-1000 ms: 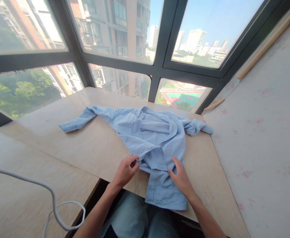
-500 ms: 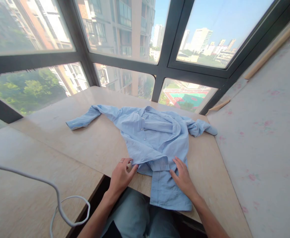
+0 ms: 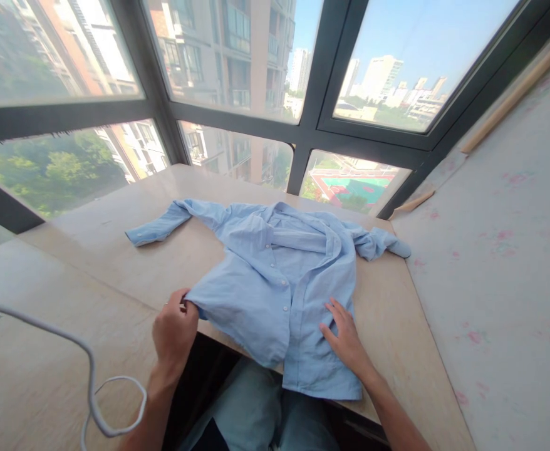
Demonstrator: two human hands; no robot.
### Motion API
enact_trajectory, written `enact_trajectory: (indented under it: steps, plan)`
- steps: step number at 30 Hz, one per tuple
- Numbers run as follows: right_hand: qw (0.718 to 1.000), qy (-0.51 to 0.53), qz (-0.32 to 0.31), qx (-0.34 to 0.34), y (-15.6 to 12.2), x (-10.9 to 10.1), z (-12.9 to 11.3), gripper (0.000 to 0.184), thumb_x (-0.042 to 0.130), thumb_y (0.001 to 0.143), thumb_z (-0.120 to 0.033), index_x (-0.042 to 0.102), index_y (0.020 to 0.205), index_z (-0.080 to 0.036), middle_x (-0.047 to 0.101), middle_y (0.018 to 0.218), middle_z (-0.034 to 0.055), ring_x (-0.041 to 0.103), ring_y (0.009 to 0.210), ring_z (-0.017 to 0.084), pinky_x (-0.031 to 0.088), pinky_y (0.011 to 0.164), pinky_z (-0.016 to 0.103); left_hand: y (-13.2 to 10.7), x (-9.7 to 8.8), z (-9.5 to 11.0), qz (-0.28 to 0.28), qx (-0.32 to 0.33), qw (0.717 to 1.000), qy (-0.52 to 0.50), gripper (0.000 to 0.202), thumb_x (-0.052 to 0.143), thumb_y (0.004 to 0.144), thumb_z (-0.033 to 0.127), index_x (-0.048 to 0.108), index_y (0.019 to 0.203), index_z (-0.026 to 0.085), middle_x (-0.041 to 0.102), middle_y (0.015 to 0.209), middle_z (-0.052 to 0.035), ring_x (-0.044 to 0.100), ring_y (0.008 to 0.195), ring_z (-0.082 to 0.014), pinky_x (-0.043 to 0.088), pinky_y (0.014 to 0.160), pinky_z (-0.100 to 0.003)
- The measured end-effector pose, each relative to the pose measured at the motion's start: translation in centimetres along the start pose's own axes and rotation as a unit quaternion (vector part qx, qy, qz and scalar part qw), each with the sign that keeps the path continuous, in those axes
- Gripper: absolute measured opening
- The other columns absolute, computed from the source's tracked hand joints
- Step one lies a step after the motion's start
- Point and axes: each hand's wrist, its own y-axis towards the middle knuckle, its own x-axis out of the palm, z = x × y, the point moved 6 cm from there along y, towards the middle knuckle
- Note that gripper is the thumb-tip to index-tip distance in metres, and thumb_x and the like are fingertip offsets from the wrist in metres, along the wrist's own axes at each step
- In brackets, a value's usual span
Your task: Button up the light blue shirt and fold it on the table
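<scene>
A light blue button-up shirt [image 3: 256,275] lies front side up, collar toward the windows and both sleeves spread outward. My left hand [image 3: 176,326] is closed on the lower side edge of its left-hand panel and stretches that panel out to the left. Flat on the other front panel rests my right hand [image 3: 345,335], its fingers apart. Small white buttons run down the inner edge of the left-hand panel. The right-hand panel's hem hangs over the front edge of the tabletop.
The shirt lies on a pale marbled tabletop [image 3: 115,269] that ends at my legs [image 3: 242,407]. A white cable [image 3: 89,369] loops at lower left. Dark-framed windows [image 3: 237,119] stand behind, and a flowered wall [image 3: 500,269] closes off the right side.
My left hand has moved left and closed on the shirt's edge. The folded-over left-hand panel is now spread out, baring its buttons. My right hand has barely moved.
</scene>
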Motion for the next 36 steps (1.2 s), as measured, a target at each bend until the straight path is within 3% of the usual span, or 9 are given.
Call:
enact_trajectory:
  steps: [5, 10, 15, 18, 20, 26, 31, 33, 36]
  plan:
    - [1.000, -0.004, -0.003, 0.004, 0.1, 0.0, -0.2, 0.050, 0.052, 0.084, -0.036, 0.057, 0.131, -0.020, 0.048, 0.148, 0.0149, 0.040, 0.140, 0.033, 0.024, 0.118, 0.058, 2.4, -5.0, -4.8, 0.152, -0.088, 0.981, -0.078, 0.029, 0.048, 0.083, 0.021, 0.065, 0.107, 0.019, 0.069, 0.102, -0.0067, 0.066, 0.088, -0.0238, 0.053, 0.079, -0.035]
    - [1.000, -0.010, -0.014, 0.003, 0.1, -0.2, -0.2, 0.050, 0.052, 0.085, -0.037, 0.057, 0.131, -0.019, 0.048, 0.149, 0.0153, 0.040, 0.140, 0.033, 0.026, 0.117, 0.058, 4.1, -3.6, -7.4, 0.105, -0.137, 0.980, -0.102, 0.042, 0.052, 0.079, 0.022, 0.060, 0.119, 0.014, 0.067, 0.116, -0.0127, 0.067, 0.089, -0.0253, 0.057, 0.083, -0.040]
    - [0.999, -0.022, -0.036, -0.002, 0.0, -0.4, -0.3, 0.051, 0.051, 0.086, -0.037, 0.056, 0.132, -0.017, 0.047, 0.148, 0.0168, 0.040, 0.141, 0.033, 0.027, 0.117, 0.058, 2.4, -0.5, -5.5, -0.018, 0.063, 0.997, 0.037, 0.053, 0.051, 0.074, 0.017, 0.060, 0.125, 0.012, 0.055, 0.137, -0.0198, 0.046, 0.134, -0.0354, 0.037, 0.114, -0.050]
    - [0.998, -0.031, -0.046, -0.023, -0.4, -0.4, -1.0, 0.052, 0.050, 0.087, -0.038, 0.055, 0.134, -0.017, 0.048, 0.147, 0.0164, 0.040, 0.141, 0.032, 0.031, 0.117, 0.056, 0.1, 1.7, -4.0, -0.107, 0.186, 0.968, 0.128, 0.055, 0.049, 0.079, 0.020, 0.057, 0.133, 0.020, 0.044, 0.151, -0.0136, 0.031, 0.146, -0.0344, 0.024, 0.120, -0.055]
    - [0.997, -0.046, -0.047, -0.037, -0.6, -0.5, -1.5, 0.052, 0.049, 0.088, -0.037, 0.053, 0.136, -0.018, 0.048, 0.147, 0.0155, 0.040, 0.141, 0.030, 0.033, 0.116, 0.053, -0.5, 2.9, -4.1, -0.168, 0.186, 0.949, 0.191, 0.057, 0.053, 0.084, 0.031, 0.052, 0.140, 0.021, 0.040, 0.155, -0.0146, 0.026, 0.148, -0.0380, 0.022, 0.117, -0.062]
    - [0.990, -0.136, 0.015, -0.041, -0.5, -2.6, -0.4, 0.053, 0.052, 0.087, -0.038, 0.052, 0.136, -0.016, 0.042, 0.150, 0.0190, 0.039, 0.139, 0.036, 0.037, 0.112, 0.055, 2.3, 2.4, -5.6, -0.196, 0.125, 0.937, 0.260, 0.079, 0.056, 0.086, 0.057, 0.042, 0.148, 0.010, 0.055, 0.139, -0.0251, 0.052, 0.128, -0.0415, 0.046, 0.099, -0.058]
    - [0.986, -0.149, 0.074, -0.016, -0.5, -5.9, 0.7, 0.055, 0.053, 0.087, -0.041, 0.052, 0.134, -0.013, 0.044, 0.146, 0.0229, 0.040, 0.137, 0.041, 0.039, 0.109, 0.060, 1.0, 1.3, -2.5, -0.160, 0.341, 0.903, 0.208, 0.068, 0.069, 0.082, 0.050, 0.052, 0.143, 0.024, 0.055, 0.141, -0.0178, 0.043, 0.137, -0.0396, 0.038, 0.106, -0.055]
    - [0.990, -0.122, 0.037, -0.055, -1.3, -6.0, -1.1, 0.054, 0.054, 0.090, -0.042, 0.050, 0.137, -0.016, 0.046, 0.147, 0.0195, 0.043, 0.137, 0.036, 0.040, 0.110, 0.056, -1.3, 2.0, -0.8, -0.219, 0.430, 0.860, 0.165, 0.068, 0.075, 0.078, 0.047, 0.054, 0.140, 0.030, 0.053, 0.145, -0.0127, 0.041, 0.139, -0.0367, 0.036, 0.109, -0.051]
    - [0.989, -0.061, -0.067, -0.118, -3.1, -4.5, -5.3, 0.049, 0.055, 0.093, -0.039, 0.050, 0.140, -0.025, 0.052, 0.144, 0.0113, 0.048, 0.134, 0.028, 0.044, 0.110, 0.047, -3.8, 3.4, 1.0, -0.326, 0.452, 0.819, 0.140, 0.067, 0.080, 0.074, 0.042, 0.058, 0.135, 0.029, 0.060, 0.135, -0.0111, 0.055, 0.126, -0.0319, 0.043, 0.102, -0.042]
